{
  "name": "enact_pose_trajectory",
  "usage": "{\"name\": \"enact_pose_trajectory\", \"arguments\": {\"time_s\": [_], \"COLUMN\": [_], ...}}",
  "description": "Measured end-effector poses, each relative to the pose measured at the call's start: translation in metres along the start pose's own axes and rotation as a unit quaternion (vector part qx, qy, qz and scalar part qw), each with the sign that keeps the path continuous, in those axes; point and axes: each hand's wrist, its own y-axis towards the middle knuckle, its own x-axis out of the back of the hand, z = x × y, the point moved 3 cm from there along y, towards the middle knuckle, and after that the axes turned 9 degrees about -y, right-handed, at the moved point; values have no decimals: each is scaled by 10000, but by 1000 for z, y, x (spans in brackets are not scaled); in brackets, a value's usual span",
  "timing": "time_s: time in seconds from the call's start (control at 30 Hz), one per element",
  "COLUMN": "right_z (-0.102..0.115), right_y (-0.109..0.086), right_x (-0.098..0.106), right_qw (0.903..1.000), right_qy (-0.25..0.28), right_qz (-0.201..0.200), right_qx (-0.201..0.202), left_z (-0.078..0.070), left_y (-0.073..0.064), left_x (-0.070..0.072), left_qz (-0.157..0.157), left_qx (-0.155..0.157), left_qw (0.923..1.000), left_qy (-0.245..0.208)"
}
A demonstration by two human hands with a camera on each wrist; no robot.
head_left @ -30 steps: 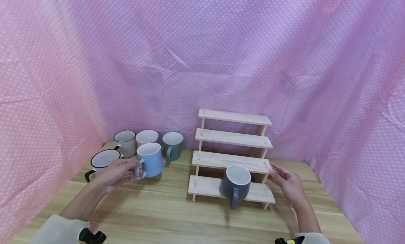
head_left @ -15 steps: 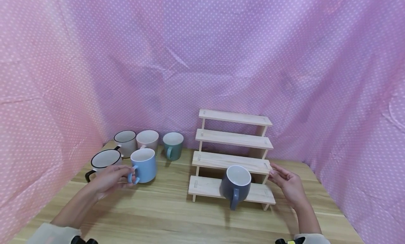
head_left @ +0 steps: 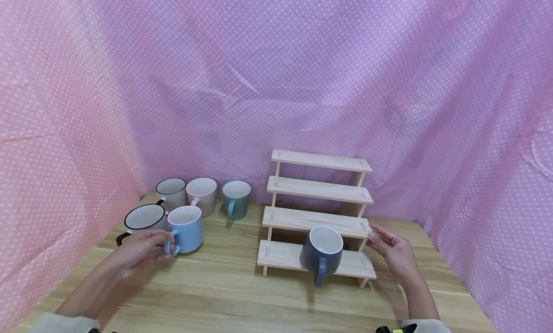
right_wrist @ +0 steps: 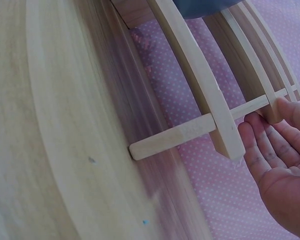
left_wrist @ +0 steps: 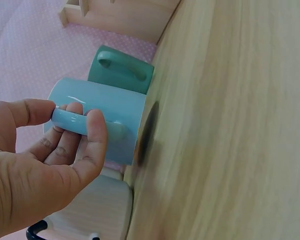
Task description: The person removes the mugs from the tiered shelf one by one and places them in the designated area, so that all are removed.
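Note:
My left hand [head_left: 144, 249] grips the handle of a light blue mug [head_left: 190, 230], upright and close over the table at the left. In the left wrist view, thumb and fingers wrap the handle, and a dark shadow lies beside the mug's base. My right hand [head_left: 395, 251] holds the right end of a stepped wooden display rack [head_left: 315, 219] at its second step from the bottom. Seen from the right wrist, the thumb [right_wrist: 292, 112] presses that step's edge, with the fingers curled below. A dark grey-blue mug [head_left: 321, 256] stands on the lowest step, handle toward me.
Behind the left hand are two white mugs with black rims, one at the back [head_left: 171, 194] and one nearer [head_left: 144, 218]. A pale pink mug [head_left: 203, 198] and a green mug [head_left: 236, 201] stand along the back. Pink dotted cloth [head_left: 276, 83] surrounds the wooden table [head_left: 242, 294].
My left hand has moved the light blue mug left and toward me, lowering it beside the near white mug. The right hand, rack and dark mug have stayed put.

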Motion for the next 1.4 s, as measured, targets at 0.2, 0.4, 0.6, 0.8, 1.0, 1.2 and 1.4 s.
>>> {"name": "enact_pose_trajectory", "arguments": {"time_s": [0.2,0.4,0.6,0.8,1.0,1.2,1.4], "right_z": [2,2,3,4,2,2,4], "right_y": [-1,-1,0,-1,-1,-2,-2], "right_x": [0,-1,-1,-2,-2,-1,-1], "right_qw": [10000,10000,10000,9999,9999,9999,9999], "right_qy": [-84,-34,-10,119,116,-2,-48], "right_qz": [-9,-26,-53,-69,-67,-73,-76], "right_qx": [6,36,25,-28,-42,-86,-63], "left_z": [4,5,5,7,12,13,15], "left_y": [0,0,0,0,-1,-2,-2], "left_x": [3,4,7,8,8,9,11], "left_qz": [-57,-29,-246,-242,-148,-157,-201], "left_qx": [-50,-147,7,30,110,219,213], "left_qw": [10000,9999,9996,9996,9998,9995,9994], "left_qy": [-28,-16,149,140,-111,-166,-169]}}
